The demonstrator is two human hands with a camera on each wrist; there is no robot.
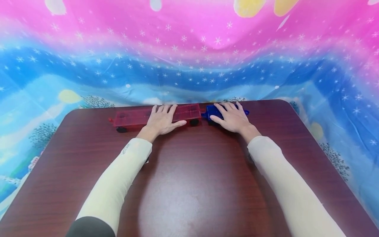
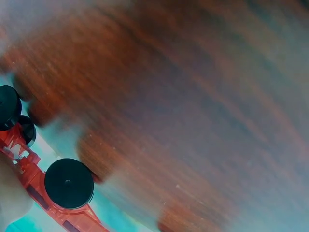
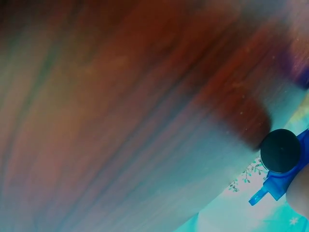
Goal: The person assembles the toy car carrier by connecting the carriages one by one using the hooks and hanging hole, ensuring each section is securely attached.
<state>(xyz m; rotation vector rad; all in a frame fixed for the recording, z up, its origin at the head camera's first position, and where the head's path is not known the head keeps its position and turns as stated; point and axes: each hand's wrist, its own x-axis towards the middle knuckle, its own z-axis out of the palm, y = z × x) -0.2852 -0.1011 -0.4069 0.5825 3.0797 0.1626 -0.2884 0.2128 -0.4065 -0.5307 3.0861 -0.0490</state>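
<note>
Table (image 1: pixel 189 184): dark wood and glossy, with both toys at its far edge, right against the cloth (image 1: pixel 189 59). A hard push forward could roll a wheel off that edge.
Red car (image 1: pixel 133 118): a long, flat, see-through wagon on black wheels, lying crosswise at the far left. It runs freely, so uneven pressure from above could send it sideways or swing one end round.
Blue car (image 1: pixel 212 112): shorter, just right of the red car, the two nearly nose to nose. I judge that their ends may meet at a coupling, but the head view is too small to tell whether they are joined. If they are, pulling one aside could unhook it or drag the other along.
Left hand (image 1: pixel 161 120): lies flat on the red car's right half, fingers straight and spread, thumb out to the side. It presses and grasps nothing, so the car could slide out from under the palm.
Right hand (image 1: pixel 232 118): rests flat over the blue car and covers most of it, fingers stretched and not curled around it. That hold is just as loose.
Wheels (image 2: pixel 69 183): black discs on thin plastic axles, seen close in the left wrist view. Too much downward weight could strain them.
</note>
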